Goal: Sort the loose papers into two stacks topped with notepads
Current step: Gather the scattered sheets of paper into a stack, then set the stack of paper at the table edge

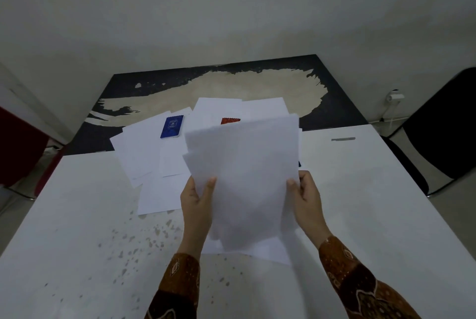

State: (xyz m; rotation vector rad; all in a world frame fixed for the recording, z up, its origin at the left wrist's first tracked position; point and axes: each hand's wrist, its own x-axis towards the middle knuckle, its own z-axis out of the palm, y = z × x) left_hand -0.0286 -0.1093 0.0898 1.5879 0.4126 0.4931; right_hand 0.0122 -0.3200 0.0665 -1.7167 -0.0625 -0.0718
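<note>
I am pinching a sheaf of papers (pixel 244 177) at its lower edges with my left hand (pixel 197 203) and right hand (pixel 307 200), above the table (pixel 77 215); loose sheets (pixel 144 148), a blue notepad (pixel 172 126) and a red notepad (pixel 230 121) are lying beyond.

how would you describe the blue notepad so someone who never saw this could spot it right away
Start at the white table and look to its far edge, where loose white sheets lie spread out. The blue notepad lies on those sheets, left of the bundle of papers held up by both hands. It is the only blue thing there; the other notepad is red.
</note>
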